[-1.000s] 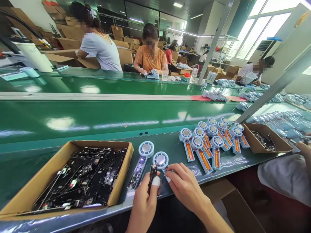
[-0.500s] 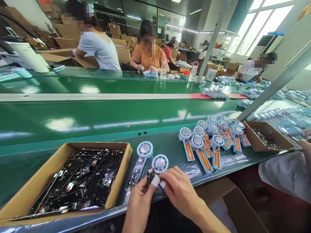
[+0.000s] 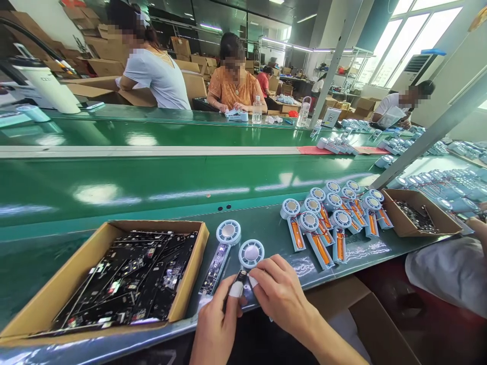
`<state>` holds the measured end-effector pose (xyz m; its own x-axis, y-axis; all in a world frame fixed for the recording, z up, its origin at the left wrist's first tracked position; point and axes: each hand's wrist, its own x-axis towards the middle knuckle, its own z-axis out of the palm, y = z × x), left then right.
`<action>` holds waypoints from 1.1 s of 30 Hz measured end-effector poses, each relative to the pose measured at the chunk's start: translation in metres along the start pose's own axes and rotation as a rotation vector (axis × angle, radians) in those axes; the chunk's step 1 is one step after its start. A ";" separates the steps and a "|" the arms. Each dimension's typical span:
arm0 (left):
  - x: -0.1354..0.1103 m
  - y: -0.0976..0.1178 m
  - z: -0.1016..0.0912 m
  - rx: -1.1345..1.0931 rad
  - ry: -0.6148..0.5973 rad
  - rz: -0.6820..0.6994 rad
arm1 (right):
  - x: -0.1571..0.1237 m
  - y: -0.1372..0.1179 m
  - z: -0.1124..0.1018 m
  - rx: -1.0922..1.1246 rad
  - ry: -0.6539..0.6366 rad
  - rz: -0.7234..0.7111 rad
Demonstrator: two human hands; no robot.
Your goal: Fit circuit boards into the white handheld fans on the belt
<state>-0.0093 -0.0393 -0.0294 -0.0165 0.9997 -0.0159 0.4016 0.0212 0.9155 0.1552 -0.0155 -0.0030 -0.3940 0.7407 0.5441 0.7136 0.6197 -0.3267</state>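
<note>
My left hand (image 3: 216,324) pinches a small black circuit board (image 3: 240,277) between fingers with white fingertip covers. My right hand (image 3: 279,294) is curled over the handle of a light-blue fan shell (image 3: 251,253), fingertips pressing at the same board. The board lies low against that shell's handle. A second fan shell (image 3: 227,234) with a board in its handle lies just left of it on the green bench.
A cardboard tray (image 3: 49,299) of several black circuit boards sits at the left. Several fan shells with orange batteries (image 3: 323,223) lie to the right, beside a small cardboard box (image 3: 418,215) of parts. Another person's sleeve (image 3: 449,274) is at the far right. Workers sit across the conveyor (image 3: 152,172).
The black board went from held upright above the bench to lowered onto the fan shell's handle. Both hands closed in together over it.
</note>
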 end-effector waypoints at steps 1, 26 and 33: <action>0.000 0.000 0.000 0.023 0.016 0.028 | 0.002 -0.001 -0.002 -0.040 -0.027 -0.007; 0.007 -0.011 -0.017 0.204 0.064 0.519 | 0.021 -0.005 -0.018 -0.030 -0.236 0.050; 0.015 0.001 -0.029 0.123 -0.103 0.338 | 0.017 0.003 -0.017 0.173 -0.277 0.045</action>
<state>-0.0361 -0.0245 -0.0173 0.2259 0.9460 0.2325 0.4758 -0.3154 0.8210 0.1609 -0.0055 0.0181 -0.5241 0.7959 0.3031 0.6343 0.6023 -0.4847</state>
